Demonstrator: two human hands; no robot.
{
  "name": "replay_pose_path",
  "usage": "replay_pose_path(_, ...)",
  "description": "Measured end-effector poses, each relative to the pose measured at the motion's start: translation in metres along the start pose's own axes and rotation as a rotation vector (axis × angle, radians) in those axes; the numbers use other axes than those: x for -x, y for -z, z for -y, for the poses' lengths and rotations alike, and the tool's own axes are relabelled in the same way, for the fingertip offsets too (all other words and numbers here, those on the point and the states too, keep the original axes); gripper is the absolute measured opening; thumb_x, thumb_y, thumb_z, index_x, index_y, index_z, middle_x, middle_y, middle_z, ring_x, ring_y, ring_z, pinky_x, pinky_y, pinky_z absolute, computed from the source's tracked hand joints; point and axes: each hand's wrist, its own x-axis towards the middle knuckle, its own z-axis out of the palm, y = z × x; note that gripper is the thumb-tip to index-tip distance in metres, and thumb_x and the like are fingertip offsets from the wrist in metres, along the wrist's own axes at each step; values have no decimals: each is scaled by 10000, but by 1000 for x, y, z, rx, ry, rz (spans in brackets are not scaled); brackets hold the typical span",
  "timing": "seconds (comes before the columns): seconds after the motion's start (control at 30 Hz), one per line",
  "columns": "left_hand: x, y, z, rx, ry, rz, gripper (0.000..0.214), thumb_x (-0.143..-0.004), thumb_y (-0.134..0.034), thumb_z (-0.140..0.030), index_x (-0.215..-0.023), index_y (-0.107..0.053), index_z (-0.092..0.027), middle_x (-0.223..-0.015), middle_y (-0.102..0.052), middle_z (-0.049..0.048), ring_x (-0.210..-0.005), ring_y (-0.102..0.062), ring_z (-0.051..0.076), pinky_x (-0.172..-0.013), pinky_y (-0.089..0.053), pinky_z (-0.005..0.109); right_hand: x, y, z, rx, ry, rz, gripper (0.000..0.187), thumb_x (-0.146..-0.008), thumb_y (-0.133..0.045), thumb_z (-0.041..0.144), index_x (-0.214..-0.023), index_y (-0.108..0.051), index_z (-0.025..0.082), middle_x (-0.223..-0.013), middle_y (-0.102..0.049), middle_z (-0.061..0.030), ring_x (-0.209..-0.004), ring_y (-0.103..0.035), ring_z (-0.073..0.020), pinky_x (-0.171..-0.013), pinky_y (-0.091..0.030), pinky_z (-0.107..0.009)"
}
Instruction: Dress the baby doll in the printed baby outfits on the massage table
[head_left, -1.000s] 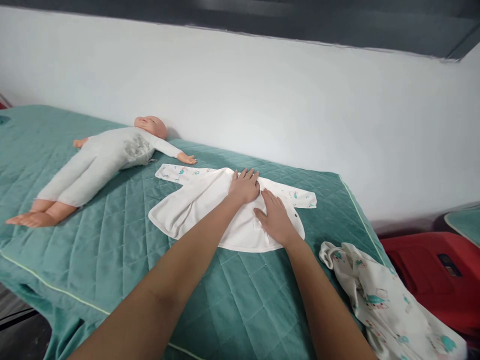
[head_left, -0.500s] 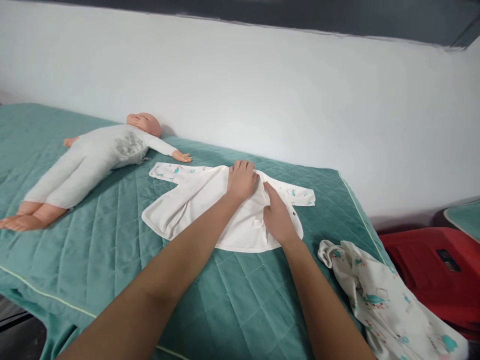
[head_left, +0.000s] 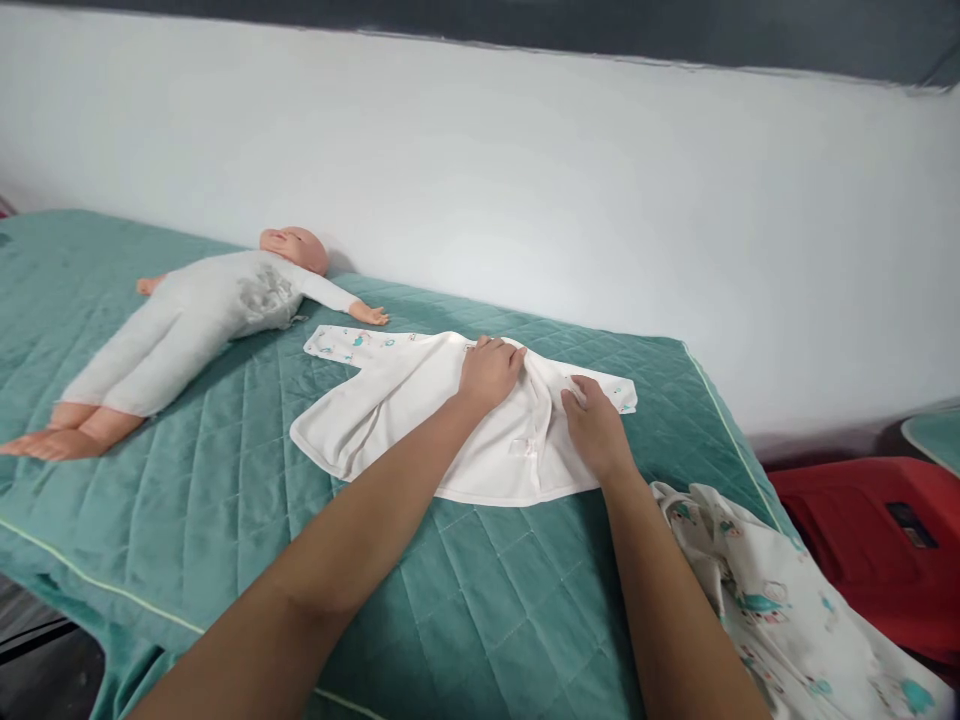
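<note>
A white baby shirt [head_left: 420, 410] lies spread open on the green quilted cover, its plain inner side up and its sleeves, printed with small coloured figures, stretched out to both sides. My left hand [head_left: 491, 374] is closed at the shirt's neckline, fingers bent over the fabric. With thumb and fingers together, my right hand [head_left: 598, 425] pinches the right front panel near the sleeve. A small label shows inside the shirt between my hands. To the left, a baby doll [head_left: 202, 305] in a white cloth body lies on its back, one arm reaching towards the left sleeve.
Printed baby clothing [head_left: 795, 600] lies crumpled at the lower right, beside my right forearm. The green quilted cover [head_left: 465, 610] drapes over the bed's edge. A red plastic object [head_left: 862, 540] stands beyond the right edge, and a white wall [head_left: 480, 180] rises behind.
My right hand has moved right, from the middle of the shirt to its right panel, drawing that panel outward. My left hand stays at the neckline.
</note>
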Motion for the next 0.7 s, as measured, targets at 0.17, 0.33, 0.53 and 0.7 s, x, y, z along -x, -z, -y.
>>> replay_pose_path(0.17,6,-1,-8,338,45,80,475,-1032,-337,-429,-771,-643,-178,-874,-708,59,-916,-624,212,-917,-444,326,-7,12,-15,138,-137,-49,404,-901,-529,355,-1253,-609,173,-1173,-693,-113,-1034,-639,-250,-887,-469,-359)
replay_pose_path(0.33,18,0,-23,690,90,103,368,-1003,-401,-448,-866,-622,-188,-892,-695,16,-900,-620,177,-873,-449,281,-5,19,-15,155,-203,12,335,-907,-543,415,-1158,-654,223,-953,-723,-40,-867,-638,-207,-752,-409,-307)
replay_pose_path(0.53,34,7,-39,770,157,228,439,-936,-542,-384,-1331,-537,-193,-1101,-719,61,-977,-656,204,-932,-467,324,-7,26,-18,50,-220,12,368,-889,-572,364,-1214,-632,202,-899,-713,-30,-791,-622,-175,-708,-402,-275)
replay_pose_path(0.7,41,8,-45,687,203,274,711,-904,-587,-359,-1544,-331,-181,-1230,-693,97,-1110,-643,244,-1008,-451,359,-7,39,-19,47,-282,36,382,-888,-577,332,-1235,-635,185,-927,-717,-45,-797,-625,-169,-727,-408,-272)
